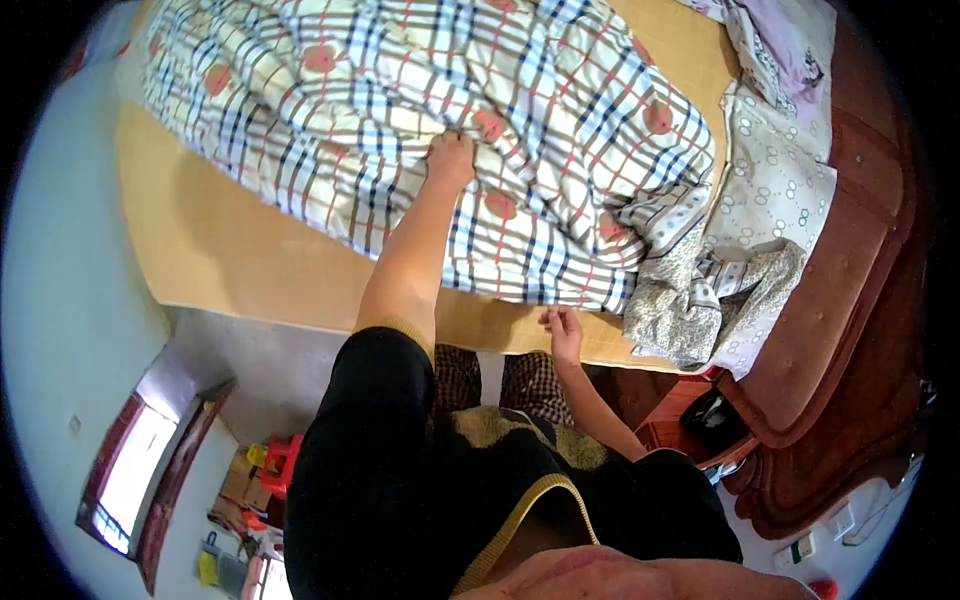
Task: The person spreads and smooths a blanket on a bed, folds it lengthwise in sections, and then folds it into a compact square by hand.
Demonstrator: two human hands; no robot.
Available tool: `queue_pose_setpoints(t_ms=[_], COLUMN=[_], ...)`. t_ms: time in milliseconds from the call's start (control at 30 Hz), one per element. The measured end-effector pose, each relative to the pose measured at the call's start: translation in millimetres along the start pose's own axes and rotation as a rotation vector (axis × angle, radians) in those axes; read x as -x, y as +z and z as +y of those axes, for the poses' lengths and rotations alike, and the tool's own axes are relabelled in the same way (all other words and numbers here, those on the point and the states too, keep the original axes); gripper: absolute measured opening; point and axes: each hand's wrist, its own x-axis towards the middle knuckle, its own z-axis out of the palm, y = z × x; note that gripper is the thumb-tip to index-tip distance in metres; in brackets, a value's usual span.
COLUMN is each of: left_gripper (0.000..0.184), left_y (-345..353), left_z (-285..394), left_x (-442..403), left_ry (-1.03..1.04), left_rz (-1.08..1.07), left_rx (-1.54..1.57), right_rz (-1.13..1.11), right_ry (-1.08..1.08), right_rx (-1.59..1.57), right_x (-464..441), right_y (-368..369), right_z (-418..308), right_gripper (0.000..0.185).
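A plaid quilt (pixel 400 110) with red-brown round patches lies rumpled across the tan bed mat (pixel 240 250). My left hand (pixel 452 160) reaches to the middle of the quilt, its fingers closed on a fold of the fabric. Lower and to the right, my right hand (pixel 563 330) is beside the quilt's near edge, above the mat's edge. Its fingers are curled in, and whether anything is between them is too small to tell. A crumpled grey patterned cloth (pixel 675 310) touches the quilt's right corner.
A pale patterned cloth (pixel 780 190) hangs along the bed's right side by the brown padded headboard (pixel 850 230). An open bedside drawer (pixel 680 400) stands below the corner. At the lower left are a window (pixel 140 470) and a red stool (pixel 281 466).
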Motion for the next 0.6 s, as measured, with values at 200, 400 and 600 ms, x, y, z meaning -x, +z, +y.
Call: queue_pose_setpoints(t_ms=[200,400,600], left_gripper=[0.032,0.031,0.023], left_y=[-11.2,70.8,86.7], left_z=[-40.2,-126.1,-128.8], left_x=[120.2,222.9,242.9], left_ry=[0.242,-0.447,-0.981], left_rz=[0.615,0.799,0.396], left_rx=[0.476,1.062,2.072], right_rz=[-0.001,0.313,0.047], right_ry=[0.456,0.142,0.051], right_rx=[-0.877,-1.243,-1.325], right_x=[-33.3,-84.8,26.4], right_y=[-27.4,31.9,20.8], right_z=[99.5,-35.5,-57.2], right_gripper=[0.053,0.04,0.045])
